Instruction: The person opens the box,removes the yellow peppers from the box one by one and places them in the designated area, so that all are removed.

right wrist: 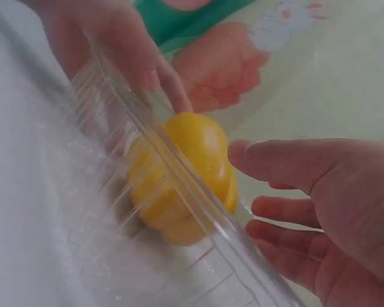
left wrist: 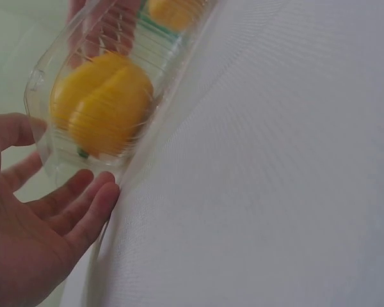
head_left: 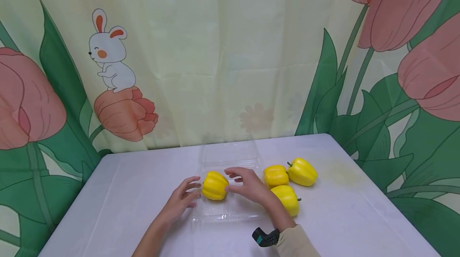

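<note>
A yellow bell pepper [head_left: 215, 185] sits in the left part of a clear plastic clamshell container [head_left: 237, 209], whose lid [head_left: 229, 153] is folded back. My left hand [head_left: 181, 198] is at the container's left end, with relaxed fingers spread along its outer wall; in the left wrist view the thumb is right at the rim and the fingertips [left wrist: 105, 182] are low by the wall. My right hand [head_left: 248, 185] reaches over the container from the right. Its loosely bent fingers hold nothing, and in the right wrist view the thumb tip comes close to the pepper [right wrist: 198, 147].
To the container's right lie three more yellow bell peppers: one behind [head_left: 276, 175], one at the far right [head_left: 302, 172] and one in front [head_left: 287, 200], partly hidden by my right forearm. A white cloth covers the table [head_left: 118, 205]. A printed curtain [head_left: 223, 69] hangs behind it.
</note>
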A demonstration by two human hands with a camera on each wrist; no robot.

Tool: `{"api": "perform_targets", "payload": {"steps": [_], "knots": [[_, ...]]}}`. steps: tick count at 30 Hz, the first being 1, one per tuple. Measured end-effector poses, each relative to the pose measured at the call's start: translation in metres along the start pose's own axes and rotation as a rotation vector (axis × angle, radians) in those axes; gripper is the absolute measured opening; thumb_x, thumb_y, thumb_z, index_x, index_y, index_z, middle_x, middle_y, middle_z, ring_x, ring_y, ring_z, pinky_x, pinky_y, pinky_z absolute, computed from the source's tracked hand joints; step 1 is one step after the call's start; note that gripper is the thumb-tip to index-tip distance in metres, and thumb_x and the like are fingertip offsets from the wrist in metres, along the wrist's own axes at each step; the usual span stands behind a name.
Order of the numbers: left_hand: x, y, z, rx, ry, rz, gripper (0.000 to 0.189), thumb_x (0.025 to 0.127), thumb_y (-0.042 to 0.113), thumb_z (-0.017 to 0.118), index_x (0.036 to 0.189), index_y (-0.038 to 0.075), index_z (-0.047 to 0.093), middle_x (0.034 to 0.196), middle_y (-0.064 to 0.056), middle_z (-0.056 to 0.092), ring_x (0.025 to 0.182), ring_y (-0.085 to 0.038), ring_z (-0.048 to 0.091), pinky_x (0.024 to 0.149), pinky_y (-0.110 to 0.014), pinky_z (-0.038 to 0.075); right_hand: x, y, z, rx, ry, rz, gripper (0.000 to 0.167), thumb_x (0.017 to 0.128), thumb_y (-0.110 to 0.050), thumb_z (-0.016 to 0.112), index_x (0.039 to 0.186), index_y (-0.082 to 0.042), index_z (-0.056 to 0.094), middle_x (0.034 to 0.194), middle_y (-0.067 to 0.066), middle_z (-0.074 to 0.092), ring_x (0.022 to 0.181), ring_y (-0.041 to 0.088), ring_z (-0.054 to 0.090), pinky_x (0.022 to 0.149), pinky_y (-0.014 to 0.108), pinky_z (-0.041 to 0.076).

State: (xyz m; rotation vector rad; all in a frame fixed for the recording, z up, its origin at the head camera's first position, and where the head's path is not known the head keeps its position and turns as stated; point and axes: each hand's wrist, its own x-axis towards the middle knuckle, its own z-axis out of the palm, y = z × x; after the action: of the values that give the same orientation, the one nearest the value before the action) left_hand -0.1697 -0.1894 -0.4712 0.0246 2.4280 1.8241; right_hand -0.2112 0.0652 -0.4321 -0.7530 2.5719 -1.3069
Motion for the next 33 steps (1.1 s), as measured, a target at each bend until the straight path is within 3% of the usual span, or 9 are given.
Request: {"api": "perform_targets", "payload": {"steps": [20,33], "knots": [[0.000,0.000,0.002,0.003,0.000,-0.004,0.046,0.095,0.021,0.059,0.139,0.024,0.046,0.135,-0.012,0.056,0.106,-0.024,0.064,0.082,-0.037,0.058,0.006,-0.001,0.010,-0.008,0.010,0.033,0.054,0.084,-0.026,0.075,0.132,-0.010,0.057,0.131,0.005,0.061,0.115,0.024,0.059,0.097,0.042,0.052],[0.000,-0.001,0.000,0.013,-0.013,0.012,0.046,0.096,0.021,0.059,0.140,0.022,0.046,0.135,-0.013,0.055,0.108,-0.026,0.063,0.083,-0.036,0.058,0.012,0.002,0.018,0.003,-0.006,0.073,0.056,0.082,-0.028,0.077,0.133,-0.016,0.056,0.131,0.002,0.060,0.115,0.021,0.058,0.097,0.039,0.052]]}}
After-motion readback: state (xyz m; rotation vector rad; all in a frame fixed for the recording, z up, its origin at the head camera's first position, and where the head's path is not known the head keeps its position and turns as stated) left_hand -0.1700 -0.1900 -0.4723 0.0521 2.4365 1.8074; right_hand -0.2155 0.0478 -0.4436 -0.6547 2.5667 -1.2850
